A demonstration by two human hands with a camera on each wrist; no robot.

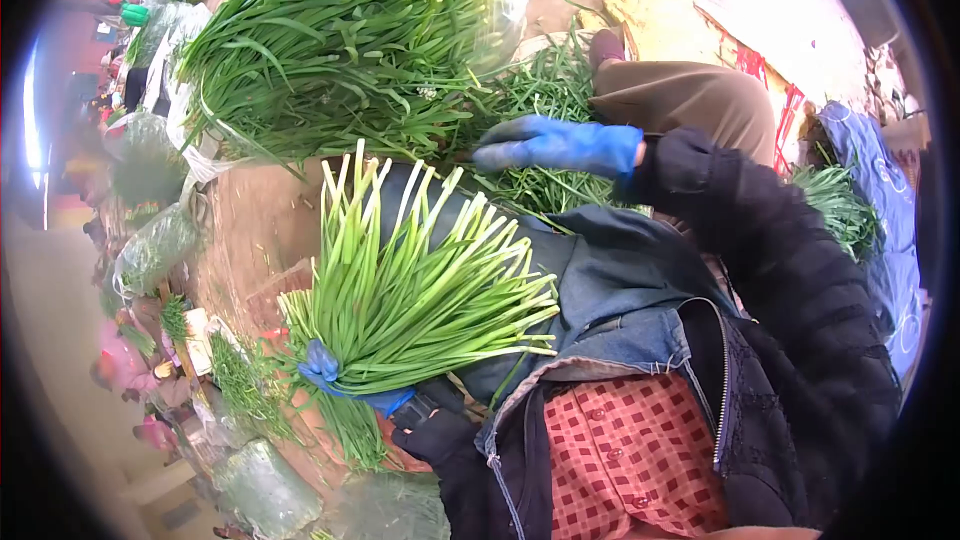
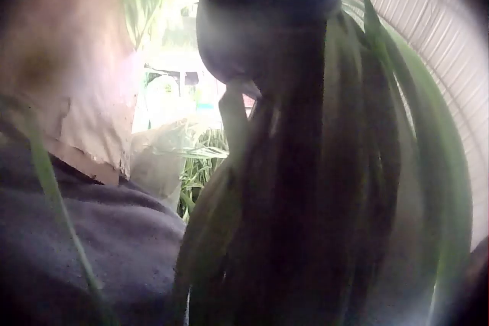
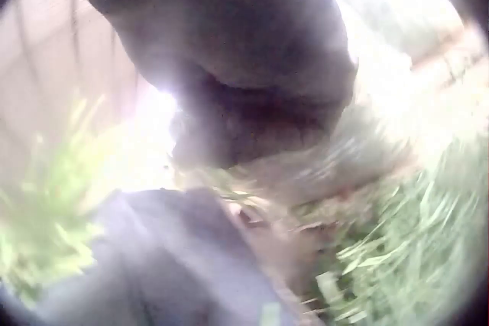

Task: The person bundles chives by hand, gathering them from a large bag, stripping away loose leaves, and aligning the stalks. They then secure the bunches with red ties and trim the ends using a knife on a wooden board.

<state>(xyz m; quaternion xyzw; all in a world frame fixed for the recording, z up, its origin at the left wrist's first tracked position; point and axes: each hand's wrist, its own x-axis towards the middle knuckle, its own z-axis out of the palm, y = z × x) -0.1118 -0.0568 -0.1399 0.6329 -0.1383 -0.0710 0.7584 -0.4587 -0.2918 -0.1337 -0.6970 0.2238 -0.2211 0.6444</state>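
Observation:
A fanned bunch of garlic chives (image 1: 420,290), pale cut ends toward the top and right, lies across the person's lap in the head view. My left hand (image 1: 322,366), in a blue glove, grips it around its leafy lower part. Those leaves (image 2: 298,188) hang dark and close below the glove in the left wrist view. My blue-gloved right hand (image 1: 560,145) stretches over loose chives (image 1: 550,90) beside the big heap (image 1: 330,40), its fingers extended and nothing seen in them. The right wrist view shows this hand (image 3: 237,58) dark and blurred.
The heap rests in a clear plastic bag (image 1: 505,0). Bagged greens (image 1: 265,485) and loose stalks (image 1: 240,380) lie along the left side. A bent knee (image 1: 690,105) stands near the right hand. Blue patterned cloth (image 1: 870,210) is at the right, and other people (image 1: 125,360) sit far left.

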